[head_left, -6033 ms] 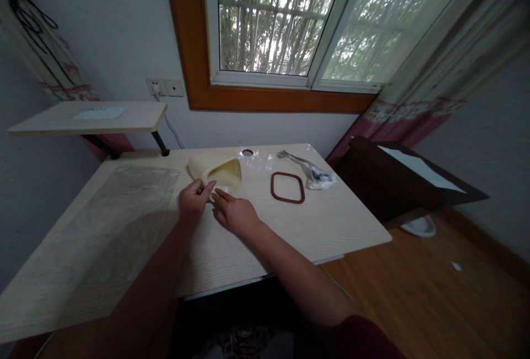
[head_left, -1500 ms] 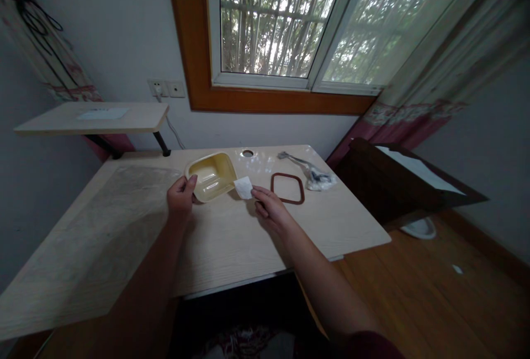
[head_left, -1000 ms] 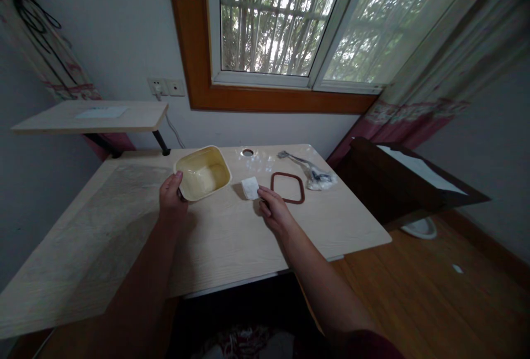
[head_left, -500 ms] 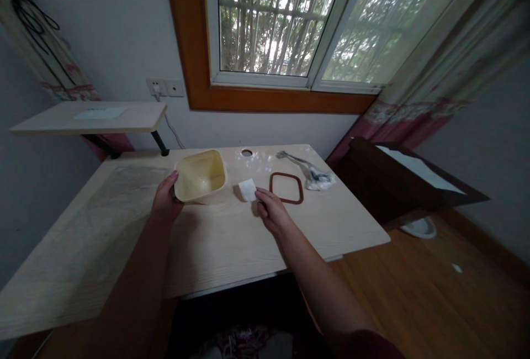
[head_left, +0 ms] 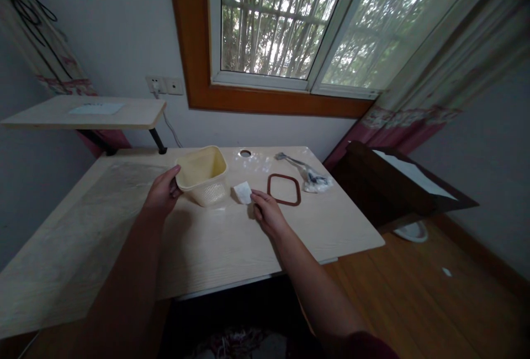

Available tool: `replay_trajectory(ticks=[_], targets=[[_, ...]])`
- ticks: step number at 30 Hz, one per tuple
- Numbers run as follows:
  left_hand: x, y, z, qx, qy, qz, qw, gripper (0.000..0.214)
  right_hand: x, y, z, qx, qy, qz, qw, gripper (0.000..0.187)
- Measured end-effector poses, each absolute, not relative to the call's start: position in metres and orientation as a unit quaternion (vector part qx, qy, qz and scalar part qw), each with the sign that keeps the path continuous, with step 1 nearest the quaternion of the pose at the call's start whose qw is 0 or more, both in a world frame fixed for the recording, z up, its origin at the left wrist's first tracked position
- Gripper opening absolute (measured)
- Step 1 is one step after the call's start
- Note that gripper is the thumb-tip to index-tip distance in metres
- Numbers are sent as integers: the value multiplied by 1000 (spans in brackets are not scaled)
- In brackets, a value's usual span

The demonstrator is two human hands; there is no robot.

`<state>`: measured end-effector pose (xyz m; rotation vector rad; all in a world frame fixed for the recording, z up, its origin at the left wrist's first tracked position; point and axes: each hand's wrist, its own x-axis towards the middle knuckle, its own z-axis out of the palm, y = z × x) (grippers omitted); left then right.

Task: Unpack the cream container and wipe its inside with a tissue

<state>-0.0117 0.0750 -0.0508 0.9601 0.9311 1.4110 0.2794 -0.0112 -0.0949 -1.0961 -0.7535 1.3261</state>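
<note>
My left hand [head_left: 162, 195] grips the left rim of a pale yellow plastic basket [head_left: 202, 175], which stands upright on the wooden desk [head_left: 199, 248]; its lower wall is perforated. My right hand [head_left: 267, 215] rests on the desk with fingers curled, its fingertips pinching the corner of a small white folded paper [head_left: 242, 193] just right of the basket. A brown rounded-rectangle seal ring [head_left: 284, 189] lies flat to the right of that hand.
A crumpled clear plastic bag with a grey item [head_left: 308, 174] lies beyond the ring. A cable hole [head_left: 245, 153] sits near the desk's back edge. A raised shelf [head_left: 86, 112] is at left, a dark wooden piece of furniture [head_left: 385, 182] at right.
My left hand has turned the basket from lying tilted to standing upright and shifted it left. My right hand has drawn the white paper out to the right and stays on it.
</note>
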Motion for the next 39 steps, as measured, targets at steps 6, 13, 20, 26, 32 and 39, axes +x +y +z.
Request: replay_trajectory(ticks=[6,13,20,26,32,39], targets=[[-9,77,-47,412,394,582,580,41,279,-13,-97,-474,-337,566,585,46],[-12,79,-71,448,416,629,480,40,288,-15,-87,-502,-356,522,591,46],[-1,81,-94,431,455,654,423,32,347,-4,-76,-551,-403,387,620,47],[7,83,-107,465,474,627,408,39,415,14,-65,-691,-497,88,518,46],[11,80,-107,499,469,610,400,39,448,37,-66,-784,-554,-66,272,42],[13,77,-106,507,465,595,416,43,447,49,-69,-819,-560,-71,97,42]])
